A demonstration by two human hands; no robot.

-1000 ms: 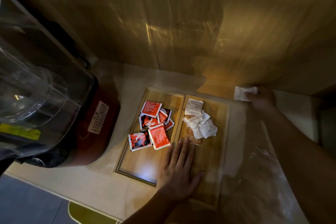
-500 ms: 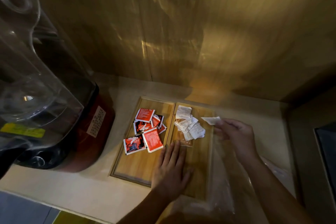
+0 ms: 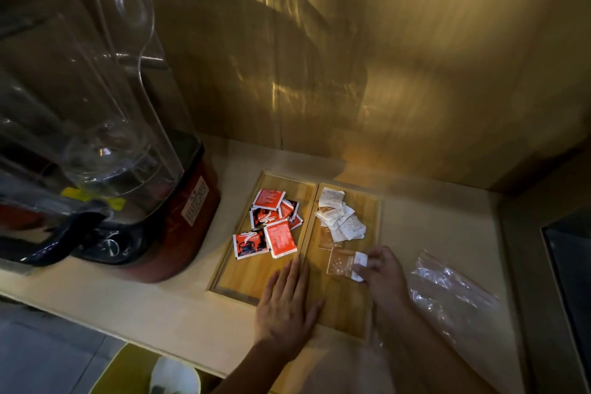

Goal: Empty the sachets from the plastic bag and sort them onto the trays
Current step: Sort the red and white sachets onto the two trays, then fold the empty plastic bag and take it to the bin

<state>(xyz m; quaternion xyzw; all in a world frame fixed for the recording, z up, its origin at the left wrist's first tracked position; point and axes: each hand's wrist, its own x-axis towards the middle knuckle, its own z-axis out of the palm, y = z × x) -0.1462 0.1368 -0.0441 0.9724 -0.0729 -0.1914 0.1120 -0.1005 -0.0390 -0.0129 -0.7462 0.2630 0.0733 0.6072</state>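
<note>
Two wooden trays lie side by side on the counter. The left tray (image 3: 243,278) holds several red sachets (image 3: 279,238). The right tray (image 3: 372,201) holds a heap of white sachets (image 3: 340,217). My left hand (image 3: 287,304) lies flat, fingers spread, across the near ends of both trays. My right hand (image 3: 382,272) pinches a clear-and-white sachet (image 3: 343,263) low over the right tray, just in front of the white heap. The crumpled clear plastic bag (image 3: 447,294) lies on the counter right of the trays.
A large blender with a clear jar and red base (image 3: 172,221) stands close to the left of the trays. A wooden wall (image 3: 351,73) rises behind. A dark appliance edge (image 3: 569,265) sits at the far right. The counter's front edge (image 3: 144,339) runs below.
My right hand brought a sachet from the far right of the counter over to the right tray and lowered it in front of the white heap. My left hand stayed flat on the trays.
</note>
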